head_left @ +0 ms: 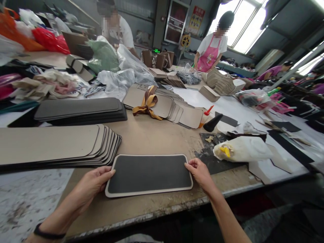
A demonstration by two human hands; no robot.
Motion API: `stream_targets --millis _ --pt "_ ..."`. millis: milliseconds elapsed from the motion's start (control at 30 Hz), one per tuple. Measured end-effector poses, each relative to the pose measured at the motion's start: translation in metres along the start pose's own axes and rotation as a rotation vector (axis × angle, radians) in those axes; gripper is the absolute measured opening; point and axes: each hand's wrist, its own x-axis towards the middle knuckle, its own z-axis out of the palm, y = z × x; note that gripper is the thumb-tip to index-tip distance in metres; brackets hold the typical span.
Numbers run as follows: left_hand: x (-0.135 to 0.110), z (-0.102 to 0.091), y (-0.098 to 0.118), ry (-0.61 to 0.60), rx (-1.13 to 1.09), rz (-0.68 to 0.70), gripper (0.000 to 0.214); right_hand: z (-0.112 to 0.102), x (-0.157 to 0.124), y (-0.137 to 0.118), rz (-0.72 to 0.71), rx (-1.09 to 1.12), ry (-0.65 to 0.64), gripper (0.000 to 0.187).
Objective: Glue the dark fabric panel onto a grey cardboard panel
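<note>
A rounded rectangular panel (152,173), black with a pale beige border, lies level just over the brown board at the table's front edge. My left hand (97,180) pinches its left end, thumb on top. At the opposite end, my right hand (198,170) grips the upper right corner between thumb and fingers. To the left, beside my left hand, is a fanned stack of long beige panels (50,143) with dark undersides. Behind that sits a stack of dark grey panels (78,108).
A white plastic bottle (243,148) with a yellow tip lies on its side at right. Further back are beige panels (152,101) with a brown-and-yellow ribbon (148,104), and a red-tipped glue bottle (207,113). Two people (212,47) stand across the table, among plastic bags (103,55).
</note>
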Motion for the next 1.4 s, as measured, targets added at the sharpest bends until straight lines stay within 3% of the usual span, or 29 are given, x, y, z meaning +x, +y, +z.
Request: stream_targets --millis 167,367,467,600,700,833,933,1067,1400 --pt "0.008 0.009 0.016 -0.055 0.007 0.119 0.037 -0.012 0.019 -0.013 -0.048 0.062 0.011 0.032" --pt "0.051 0.039 0.062 -0.075 0.059 0.383 0.031 -0.023 0.093 -0.035 -0.150 -0.046 0.118 0.031" --pt "0.082 0.047 0.074 0.005 0.294 0.510 0.027 -0.019 0.122 -0.042 -0.169 -0.110 0.154 0.027" --pt "0.108 0.048 0.071 0.209 0.492 0.594 0.035 -0.004 0.131 -0.044 -0.189 -0.272 0.204 0.029" --pt "0.115 0.052 0.061 0.340 0.763 0.816 0.042 0.009 0.129 -0.049 -0.321 -0.438 0.195 0.049" --pt "0.128 0.063 0.050 0.326 1.283 1.120 0.046 0.026 0.129 -0.056 -0.545 -0.761 0.062 0.062" --pt "0.139 0.067 0.041 0.289 1.457 1.157 0.051 0.037 0.129 -0.055 -0.564 -0.844 -0.062 0.061" --pt "0.146 0.065 0.030 0.297 1.515 1.142 0.053 0.045 0.126 -0.050 -0.522 -0.867 -0.179 0.061" --pt "0.140 0.067 0.033 0.286 1.517 1.125 0.057 0.049 0.131 -0.032 -0.656 -0.803 -0.061 0.059"
